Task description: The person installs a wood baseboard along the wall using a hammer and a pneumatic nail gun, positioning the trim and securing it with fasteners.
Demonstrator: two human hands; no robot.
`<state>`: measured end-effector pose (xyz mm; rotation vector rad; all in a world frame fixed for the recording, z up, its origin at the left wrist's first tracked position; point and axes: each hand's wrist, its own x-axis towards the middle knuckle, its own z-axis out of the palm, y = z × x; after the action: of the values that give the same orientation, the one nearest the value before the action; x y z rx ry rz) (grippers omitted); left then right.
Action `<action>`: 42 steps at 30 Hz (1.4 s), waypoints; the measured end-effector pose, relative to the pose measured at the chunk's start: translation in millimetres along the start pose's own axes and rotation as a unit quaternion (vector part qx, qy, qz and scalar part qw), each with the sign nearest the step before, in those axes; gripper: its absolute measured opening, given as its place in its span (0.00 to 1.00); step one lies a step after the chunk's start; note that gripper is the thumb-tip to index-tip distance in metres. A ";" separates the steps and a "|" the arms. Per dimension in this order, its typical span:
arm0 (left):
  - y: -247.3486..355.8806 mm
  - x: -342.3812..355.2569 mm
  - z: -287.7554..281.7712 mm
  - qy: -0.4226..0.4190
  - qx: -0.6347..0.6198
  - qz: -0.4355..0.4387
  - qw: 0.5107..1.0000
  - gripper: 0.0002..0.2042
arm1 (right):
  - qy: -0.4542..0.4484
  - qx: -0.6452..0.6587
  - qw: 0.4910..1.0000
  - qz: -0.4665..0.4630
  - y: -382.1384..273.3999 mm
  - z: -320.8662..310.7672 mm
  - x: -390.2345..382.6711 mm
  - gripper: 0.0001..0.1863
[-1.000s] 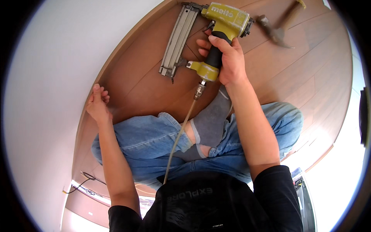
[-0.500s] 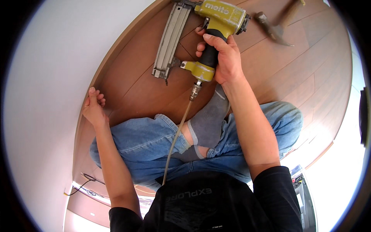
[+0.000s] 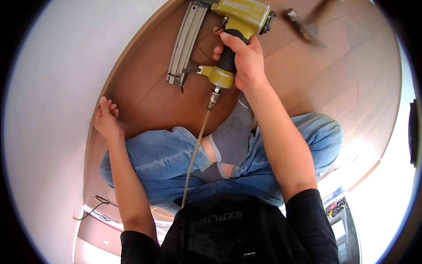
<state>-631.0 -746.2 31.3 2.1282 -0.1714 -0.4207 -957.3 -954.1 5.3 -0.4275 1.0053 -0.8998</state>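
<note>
Right hand (image 3: 246, 61) clamped on black grip of yellow nail gun (image 3: 233, 26) — gun near top of view, above brown plank floor (image 3: 307, 75), grey magazine (image 3: 184, 44) angled toward white wall (image 3: 57, 88). Air hose (image 3: 195, 149) trails from handle base across my jeans. Left hand (image 3: 105, 121) holds nothing, fingers loosely curled, pressed at floor-wall edge. Hammer (image 3: 307, 28) lies beyond. Risk I judge — hose snagging knee could tug gun off line; a misfire could mar plank or wall.
</note>
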 end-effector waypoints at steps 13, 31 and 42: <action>6.4 3.0 -0.8 -0.026 0.014 -0.031 0.999 0.19 | -0.012 0.028 1.000 0.005 -0.4 -0.5 7.1 0.13; 3.4 4.6 -3.2 -0.024 0.008 -0.037 0.999 0.19 | -0.027 0.040 0.999 -0.007 2.4 -0.8 5.3 0.11; 3.3 3.9 -2.2 -0.023 0.001 -0.041 0.999 0.18 | -0.021 0.035 0.999 -0.020 2.5 -1.2 4.6 0.11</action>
<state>-626.4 -747.4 34.3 2.1348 -0.1108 -0.5188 -956.1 -956.3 0.6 -0.4066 0.9266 -0.9557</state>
